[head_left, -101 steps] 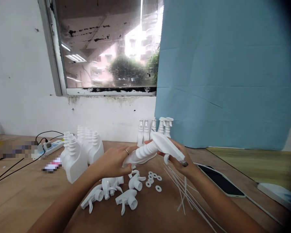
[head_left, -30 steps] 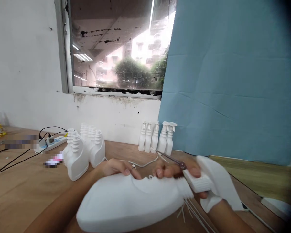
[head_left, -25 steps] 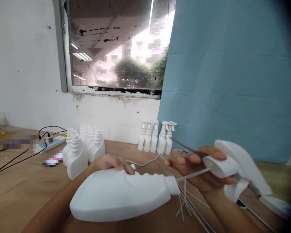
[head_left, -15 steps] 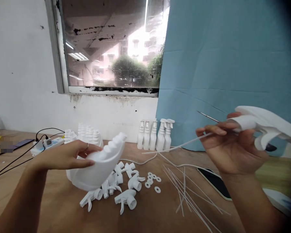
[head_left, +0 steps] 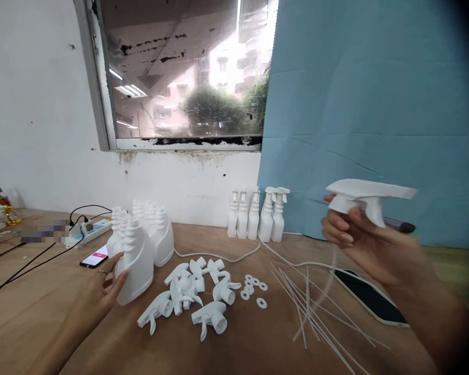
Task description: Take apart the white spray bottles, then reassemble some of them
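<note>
At the left, my left hand (head_left: 111, 281) is closed on the lower side of a white plastic bottle (head_left: 138, 265) with a ribbed, uncapped neck. This bottle is at the table surface, beside other bottles like it. Raised at the right, my right hand (head_left: 359, 234) grips a white trigger sprayer head (head_left: 371, 192) whose nozzle end points right. A thin pale tube (head_left: 330, 281), blurred, hangs below it. The same hand also holds a slim tool with a metal shaft and a dark handle (head_left: 400, 225), which looks like a screwdriver.
Several loose sprayer heads (head_left: 213, 316) and white washers (head_left: 261, 303) lie mid-table. Thin tubes (head_left: 308, 312) are strewn right of them, near a phone (head_left: 369, 297). Small bottles (head_left: 253, 216) stand by the wall. A power strip (head_left: 89, 232) and another phone (head_left: 95, 256) are at left.
My left hand has brought the tilted bottle left and down, upright beside the others. The sprayer head in my right hand has moved left and levelled, its tube now hanging downward.
</note>
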`<state>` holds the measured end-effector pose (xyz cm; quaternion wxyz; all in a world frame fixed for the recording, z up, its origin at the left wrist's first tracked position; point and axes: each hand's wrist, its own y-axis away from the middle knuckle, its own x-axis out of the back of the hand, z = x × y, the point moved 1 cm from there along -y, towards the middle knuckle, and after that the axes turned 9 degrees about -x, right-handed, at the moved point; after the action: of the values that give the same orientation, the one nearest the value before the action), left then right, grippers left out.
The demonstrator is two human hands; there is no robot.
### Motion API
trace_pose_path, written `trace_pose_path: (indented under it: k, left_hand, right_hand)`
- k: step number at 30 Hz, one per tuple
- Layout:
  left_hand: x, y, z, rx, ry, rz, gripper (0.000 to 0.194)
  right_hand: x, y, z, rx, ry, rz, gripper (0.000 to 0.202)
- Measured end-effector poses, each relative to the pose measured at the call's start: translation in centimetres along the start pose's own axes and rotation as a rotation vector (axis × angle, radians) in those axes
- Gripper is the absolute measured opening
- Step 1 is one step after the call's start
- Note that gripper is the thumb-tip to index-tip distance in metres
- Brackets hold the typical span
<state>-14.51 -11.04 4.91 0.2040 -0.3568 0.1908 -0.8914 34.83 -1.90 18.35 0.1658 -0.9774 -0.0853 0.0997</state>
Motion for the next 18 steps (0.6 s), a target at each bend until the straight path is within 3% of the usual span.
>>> trace_pose_path:
  k: [5,7,13,18]
  left_hand:
    - [-1.1,0.3,-1.7,-0.063,-0.070,0.148,0.061]
    - [-1.7,0.3,-2.1,-0.100,-0.085,0.179,0.060]
    - [-2.9,0.5,-3.4,-0.121,-0.083,0.198,0.059]
    - [-3.2,0.7,-4.1,-0.200,-0.259,0.232,0.064]
  right_hand:
    - [2.1,1.0,2.4,-0.491,-0.148,-0.039,0.018]
    - [3.0,1.5,3.5,-0.610,-0.246,-0.014,0.018]
    - [4.6,2.6,6.1,-0.680,-0.346,0.096,0.016]
    - [4.9,3.0,7.3,-0.667,-0.239,0.157,0.015]
